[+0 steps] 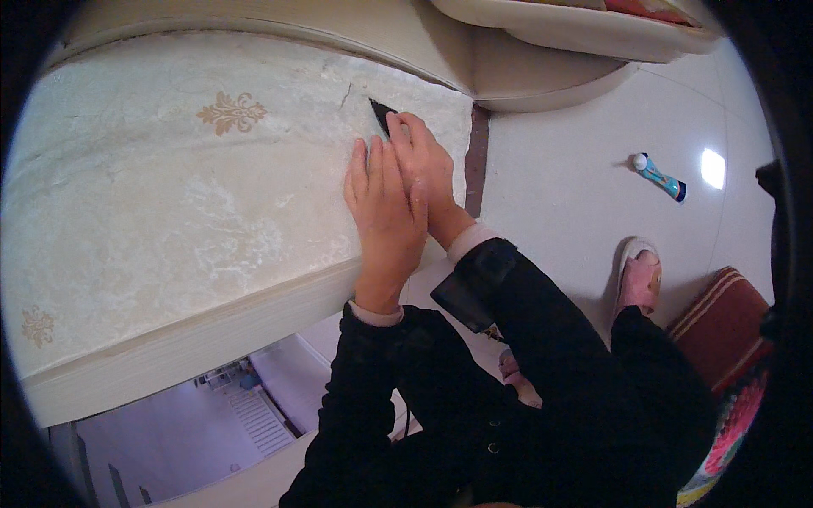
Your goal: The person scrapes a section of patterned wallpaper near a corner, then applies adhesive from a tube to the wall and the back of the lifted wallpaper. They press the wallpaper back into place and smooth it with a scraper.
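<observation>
My right hand (pixel 426 162) grips a small dark scraper blade (pixel 380 114) and presses its tip against a worn cream wall surface (pixel 169 220) with gold ornament prints (pixel 231 112). A thin crack runs just above the blade. My left hand (pixel 384 207) lies flat on the wall beside and partly over the right one, fingers together and extended. Both arms wear black sleeves with pale cuffs. The blade's handle is hidden inside my right hand.
A pale moulding (pixel 212 339) borders the wall surface below my hands. On the white tiled floor lies a blue-and-white tube (pixel 659 177). My foot in a pink slipper (pixel 639 279) stands near a red striped mat (pixel 724 326). White furniture edge (pixel 576 34) at top.
</observation>
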### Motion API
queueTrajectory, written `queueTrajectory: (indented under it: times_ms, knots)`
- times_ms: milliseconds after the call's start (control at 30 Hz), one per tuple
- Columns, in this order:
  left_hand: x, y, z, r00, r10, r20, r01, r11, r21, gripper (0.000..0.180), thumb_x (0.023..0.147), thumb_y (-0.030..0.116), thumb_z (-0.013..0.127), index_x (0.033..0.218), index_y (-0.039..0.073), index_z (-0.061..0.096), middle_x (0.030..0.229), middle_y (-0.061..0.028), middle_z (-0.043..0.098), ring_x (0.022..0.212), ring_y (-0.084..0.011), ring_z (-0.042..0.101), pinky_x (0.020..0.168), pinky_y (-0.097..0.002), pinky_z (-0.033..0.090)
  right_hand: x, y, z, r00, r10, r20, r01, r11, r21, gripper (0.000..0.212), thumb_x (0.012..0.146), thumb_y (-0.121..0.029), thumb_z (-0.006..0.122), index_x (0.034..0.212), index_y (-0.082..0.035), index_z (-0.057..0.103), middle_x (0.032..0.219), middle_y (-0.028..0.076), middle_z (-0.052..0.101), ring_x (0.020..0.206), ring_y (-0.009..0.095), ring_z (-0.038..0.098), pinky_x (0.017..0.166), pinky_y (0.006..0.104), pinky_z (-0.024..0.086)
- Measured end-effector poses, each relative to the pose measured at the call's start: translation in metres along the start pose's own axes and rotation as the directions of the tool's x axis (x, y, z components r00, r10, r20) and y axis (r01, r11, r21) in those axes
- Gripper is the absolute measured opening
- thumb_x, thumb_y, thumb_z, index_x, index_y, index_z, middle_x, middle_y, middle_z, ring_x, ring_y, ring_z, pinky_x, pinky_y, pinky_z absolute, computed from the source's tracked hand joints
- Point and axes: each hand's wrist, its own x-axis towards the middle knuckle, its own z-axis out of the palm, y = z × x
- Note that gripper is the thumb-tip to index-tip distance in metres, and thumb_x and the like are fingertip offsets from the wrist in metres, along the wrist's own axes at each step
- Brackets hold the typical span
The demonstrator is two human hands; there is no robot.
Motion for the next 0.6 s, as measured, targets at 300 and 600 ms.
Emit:
queueTrajectory:
  times_ms: [300,600]
  knots:
    - [0.013,-0.004,0.013,1.0,0.011,-0.024,-0.012,0.999,-0.044,0.049,0.098,0.021,0.044,0.134,-0.012,0.043,0.142,-0.0289,0.041,0.135,-0.047,0.031,0.111,-0.0522,0.025,0.03,0.022,0.003,0.997,0.02,0.069,-0.015,0.997,-0.079,0.045,0.079,-0.008,0.062,0.122,0.003,0.053,0.12,0.017,0.055,0.103,0.031,0.061,0.082,0.0371,0.054]
    - [0.028,-0.008,0.037,0.999,0.02,0.032,-0.017,0.997,-0.077,0.058,0.093,0.027,0.05,0.134,-0.013,0.042,0.143,-0.031,0.039,0.135,-0.0456,0.032,0.112,-0.0515,0.023,0.036,0.043,0.0,0.989,-0.015,0.15,0.018,1.0,-0.024,0.047,0.081,-0.012,0.061,0.126,-0.001,0.052,0.121,0.014,0.055,0.108,0.03,0.059,0.085,0.0385,0.053]
